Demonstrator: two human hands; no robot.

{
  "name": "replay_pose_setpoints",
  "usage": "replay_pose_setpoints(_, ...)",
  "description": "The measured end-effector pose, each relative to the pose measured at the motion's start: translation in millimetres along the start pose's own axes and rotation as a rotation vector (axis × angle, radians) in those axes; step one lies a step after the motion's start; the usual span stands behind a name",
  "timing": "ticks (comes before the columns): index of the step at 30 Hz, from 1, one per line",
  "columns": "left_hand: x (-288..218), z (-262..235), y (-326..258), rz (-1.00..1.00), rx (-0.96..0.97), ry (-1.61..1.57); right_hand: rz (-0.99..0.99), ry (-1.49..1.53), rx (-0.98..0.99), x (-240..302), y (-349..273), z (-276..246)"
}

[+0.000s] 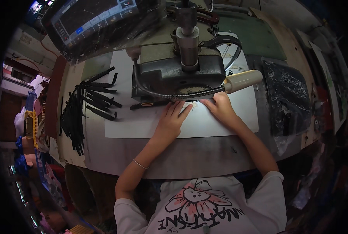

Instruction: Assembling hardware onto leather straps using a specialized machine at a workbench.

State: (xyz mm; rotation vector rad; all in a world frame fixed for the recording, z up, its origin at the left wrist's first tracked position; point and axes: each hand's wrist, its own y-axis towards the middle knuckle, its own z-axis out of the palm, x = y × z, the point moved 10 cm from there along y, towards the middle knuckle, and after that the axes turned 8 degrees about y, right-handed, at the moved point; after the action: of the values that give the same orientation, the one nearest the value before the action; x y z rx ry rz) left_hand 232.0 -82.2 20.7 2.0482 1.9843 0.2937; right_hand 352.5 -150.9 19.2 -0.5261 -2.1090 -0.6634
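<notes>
Both hands are at the front of a dark industrial sewing machine [179, 72], on a white sheet [142, 128]. A narrow black strip [148, 104] runs sideways below the machine head. My left hand [173, 117] lies over it with fingers stretched out and pressing down. Nearer the strip's right part, my right hand [222, 111] is closed, its thumb pointing left at the strip and its other fingers curled and partly hidden. Between the hands a small pale patch [189, 104] shows. The machine head and lamp neck hide the stitching spot.
A bundle of black strips [74, 113] hangs over the table's left part. A gooseneck lamp [242, 81] crosses in front of the machine. Dark goods in a clear plastic bag [287, 97] lie at right. A plastic-covered screen [99, 23] stands at back left.
</notes>
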Motion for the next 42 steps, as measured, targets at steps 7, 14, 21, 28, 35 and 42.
replay_pose_setpoints(7,5.6,0.0,0.1,-0.024,-0.03,-0.032,-0.059,-0.074,-0.01,6.1,-1.0,1.5)
replay_pose_setpoints(14,44.1,-9.8,-3.4,-0.158,-0.036,-0.233,0.079,0.077,-0.028,-5.9,6.9,3.6)
replay_pose_setpoints(21,134.5,-36.6,-46.6,-0.46,-0.055,-0.012,0.009,-0.268,-0.061,14.6,4.9,-1.3)
replay_pose_setpoints(28,164.4,-34.1,-67.1,-0.683,0.039,-0.317,0.451,0.156,-0.014,-20.7,-4.1,-3.0)
replay_pose_setpoints(35,173.4,-35.9,-68.5,-0.644,0.052,-0.416,0.15,-0.097,-0.087,-19.0,-6.7,-14.8)
replay_pose_setpoints(42,185.2,-41.1,-91.8,-0.741,0.02,-0.393,-0.043,-0.198,-0.104,19.6,-8.6,3.9)
